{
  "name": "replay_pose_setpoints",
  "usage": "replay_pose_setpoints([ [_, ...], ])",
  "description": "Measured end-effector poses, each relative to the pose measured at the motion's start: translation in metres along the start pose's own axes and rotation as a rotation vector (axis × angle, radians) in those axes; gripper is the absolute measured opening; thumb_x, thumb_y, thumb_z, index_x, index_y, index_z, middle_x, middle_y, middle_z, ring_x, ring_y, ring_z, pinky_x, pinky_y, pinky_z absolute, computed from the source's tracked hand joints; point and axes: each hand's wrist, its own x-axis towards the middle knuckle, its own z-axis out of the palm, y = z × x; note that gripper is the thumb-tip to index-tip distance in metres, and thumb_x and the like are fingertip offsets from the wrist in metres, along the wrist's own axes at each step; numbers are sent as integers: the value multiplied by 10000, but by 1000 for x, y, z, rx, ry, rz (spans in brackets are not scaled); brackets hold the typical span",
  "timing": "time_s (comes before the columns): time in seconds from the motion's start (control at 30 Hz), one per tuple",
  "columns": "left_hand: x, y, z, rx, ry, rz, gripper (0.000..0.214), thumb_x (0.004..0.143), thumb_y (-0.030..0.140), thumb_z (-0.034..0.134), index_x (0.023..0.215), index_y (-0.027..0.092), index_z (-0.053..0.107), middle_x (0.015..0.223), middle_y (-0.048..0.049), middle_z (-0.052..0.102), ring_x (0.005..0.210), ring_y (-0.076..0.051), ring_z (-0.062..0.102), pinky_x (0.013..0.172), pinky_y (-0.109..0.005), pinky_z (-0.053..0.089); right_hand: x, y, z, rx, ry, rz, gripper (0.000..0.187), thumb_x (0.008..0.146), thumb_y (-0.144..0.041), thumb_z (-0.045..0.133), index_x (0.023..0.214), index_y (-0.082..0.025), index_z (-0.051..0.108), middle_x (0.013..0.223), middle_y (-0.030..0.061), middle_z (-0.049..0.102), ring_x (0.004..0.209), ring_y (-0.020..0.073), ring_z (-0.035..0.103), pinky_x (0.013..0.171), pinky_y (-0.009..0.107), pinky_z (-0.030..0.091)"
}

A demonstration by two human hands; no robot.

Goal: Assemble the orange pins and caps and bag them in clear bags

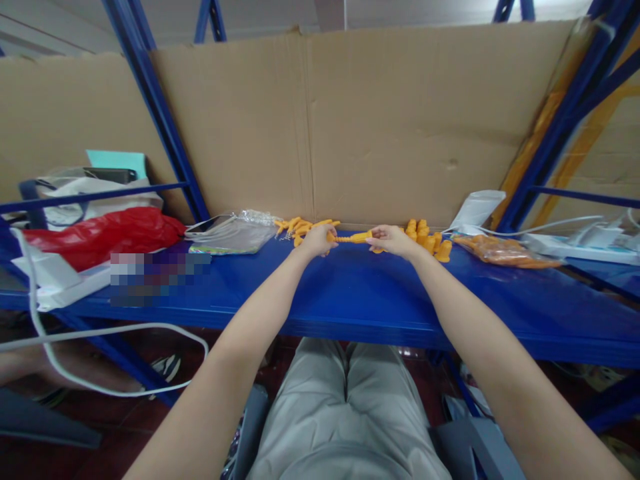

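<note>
Between my two hands, above the blue tabletop (pixel 350 287), runs a slim orange plastic piece (pixel 357 237) with a ridged, coil-like section on its left. My left hand (pixel 319 241) is closed on its left end, fingers curled round. At its right end, the thumb and fingers of my right hand (pixel 391 239) pinch it. Several thin orange pieces (pixel 300 227) with small metal-looking bits lie in a pile just behind my left hand. Beyond my right hand stand several orange bell-shaped pieces (pixel 423 233). What my palms cover is hidden.
Clear plastic bags (pixel 240 233) and a red bag (pixel 110 233) lie on the left. On the right are a bag of orange parts (pixel 505 251) and a white power strip (pixel 580 247). A cardboard sheet (pixel 400 127) closes off the back; a white cable (pixel 125 328) loops in front at left.
</note>
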Motion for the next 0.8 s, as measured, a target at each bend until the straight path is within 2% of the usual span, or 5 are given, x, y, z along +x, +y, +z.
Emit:
replay_pose_setpoints([
  [0.2, 2, -1, 2, 36, 23, 44, 245, 833, 162, 706, 1065, 147, 628, 804, -40, 712, 591, -150, 675, 583, -254, 547, -11, -12, 6, 18, 28, 175, 464, 1012, -446, 479, 680, -140, 583, 527, 39, 635, 384, 74, 533, 390, 172, 376],
  [0.37, 4, -2, 4, 58, 40, 30, 243, 812, 164, 727, 1041, 159, 645, 819, -22, 696, 592, -135, 664, 624, -258, 563, -18, -19, 11, 24, 10, 241, 479, 1032, -454, 417, 689, -149, 554, 460, 4, 579, 308, 58, 450, 333, 175, 279],
  [0.5, 4, -3, 6, 38, 26, 27, 249, 823, 167, 719, 1059, 151, 639, 817, -21, 683, 557, -121, 638, 587, -250, 554, -18, -19, 8, 62, -14, 271, 471, 1033, -469, 398, 728, -150, 562, 483, 19, 605, 327, 72, 479, 353, 180, 313],
  [0.63, 3, -3, 6, 40, 28, 31, 251, 822, 151, 716, 1059, 150, 633, 783, -11, 670, 563, -121, 636, 590, -248, 555, -18, -15, 0, 173, -152, 256, 375, 1018, -409, 484, 781, -140, 596, 543, 42, 655, 379, 83, 521, 378, 177, 352],
  [0.8, 3, -2, 5, 29, 37, 37, 247, 824, 151, 713, 1058, 145, 634, 803, -25, 681, 571, -126, 644, 592, -251, 556, -16, -8, -6, 250, -202, 258, 359, 1016, -366, 511, 754, -135, 594, 519, 30, 632, 362, 60, 476, 365, 161, 340],
])
